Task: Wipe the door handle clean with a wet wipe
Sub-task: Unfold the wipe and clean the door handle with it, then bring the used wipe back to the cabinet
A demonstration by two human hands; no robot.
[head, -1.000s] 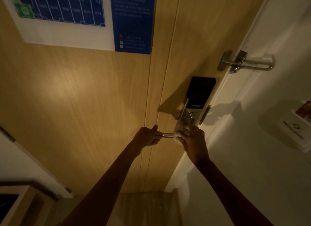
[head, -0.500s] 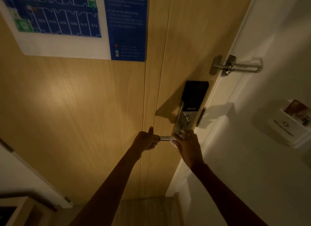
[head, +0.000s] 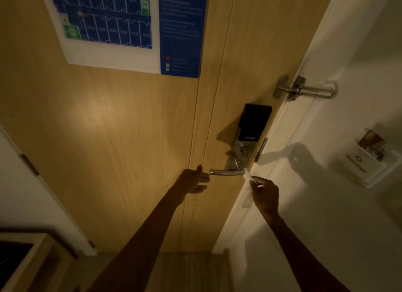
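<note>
A steel lever door handle (head: 226, 172) sticks out to the left from a lock plate on a light wooden door (head: 121, 126). My left hand (head: 193, 181) hovers just off the lever's free end, fingers apart, holding nothing. My right hand (head: 264, 192) is below and right of the lever's pivot end, pinched on a small white wet wipe (head: 248, 176). The wipe's top corner lies at the pivot end of the handle.
A black smart-lock panel (head: 254, 123) sits above the handle. A metal swing latch (head: 304, 89) bridges door and white frame. A blue floor-plan notice (head: 121, 28) hangs on the door. A white card holder (head: 369, 161) is on the right wall, a wooden cabinet (head: 24, 263) at bottom left.
My left hand has let go of the lever's end and opened. My right hand has drawn down and to the right off the handle, with the wipe still in it.
</note>
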